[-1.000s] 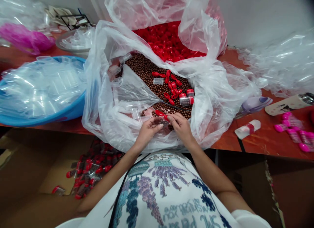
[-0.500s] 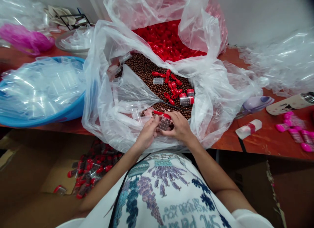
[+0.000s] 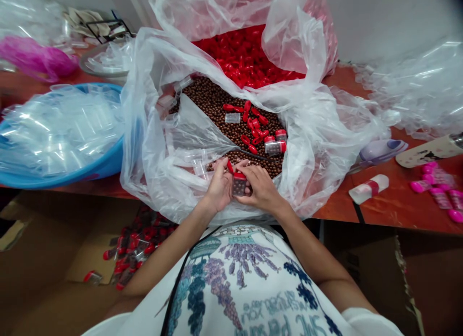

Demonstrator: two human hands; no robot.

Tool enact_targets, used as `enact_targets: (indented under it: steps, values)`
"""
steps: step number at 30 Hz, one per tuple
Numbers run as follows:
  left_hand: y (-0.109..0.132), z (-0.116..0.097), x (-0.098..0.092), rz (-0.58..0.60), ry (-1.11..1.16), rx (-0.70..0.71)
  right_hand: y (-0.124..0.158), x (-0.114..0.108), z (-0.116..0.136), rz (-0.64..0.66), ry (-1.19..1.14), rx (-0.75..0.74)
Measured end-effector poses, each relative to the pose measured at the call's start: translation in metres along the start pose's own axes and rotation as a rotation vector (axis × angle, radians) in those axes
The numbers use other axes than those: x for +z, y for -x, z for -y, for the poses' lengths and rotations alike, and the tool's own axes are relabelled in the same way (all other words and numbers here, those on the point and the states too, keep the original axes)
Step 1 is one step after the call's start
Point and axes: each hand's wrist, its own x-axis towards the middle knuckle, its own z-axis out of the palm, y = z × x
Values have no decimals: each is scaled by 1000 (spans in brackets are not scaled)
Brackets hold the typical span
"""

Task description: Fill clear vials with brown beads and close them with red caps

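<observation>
And here, at the near side of the white plastic bag (image 3: 142,114), the left hand (image 3: 220,187) and right hand (image 3: 261,189) grip a bead-filled jar (image 3: 239,186) between them, its red flap (image 3: 230,167) apparently raised, though fingers hide much! Inside the bag, loose red caps (image 3: 246,110) lie on brown beads (image 3: 206,102); left of it, a blue basin (image 3: 72,178) piled with clear containers (image 3: 58,126); right, a pale flask (image 3: 430,154).

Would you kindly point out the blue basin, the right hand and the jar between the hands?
Blue basin (image 3: 92,170), head view: outer wall.
Right hand (image 3: 263,187), head view: its back.
Held jar (image 3: 238,186), head view: clear side.
</observation>
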Motion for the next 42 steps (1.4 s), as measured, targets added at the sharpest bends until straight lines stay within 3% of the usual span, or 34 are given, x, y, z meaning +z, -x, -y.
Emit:
enact_targets:
  steps: [5, 9, 13, 17, 19, 22, 29, 34, 42]
  values:
    - [4, -10, 0, -72, 13, 102, 2, -6, -18, -24, -30, 83]
    - [8, -15, 5, -140, -20, 93, 4, -3, -34, 117, 222, 141]
    - [8, -14, 5, -165, -19, 129, 3, 3, -36, 194, 279, 111]
    - [8, -12, 4, -170, -7, 193, 1, 0, -24, 49, 122, 161]
    - [7, -11, 5, -184, -7, 214, 0, -3, -14, -17, -29, 113]
    - [5, -6, 8, -183, 1, 221, -2, -5, -2, -4, -125, 8]
    - [-2, 11, 6, -110, -158, 213, -4, 0, 4, -78, -45, 7]
    - [-4, 17, 7, -165, -237, 253, -3, -3, 6, -81, 24, -6]
    - [-4, 27, 8, -149, -270, 270, 0, -4, 3, -54, 183, -83]
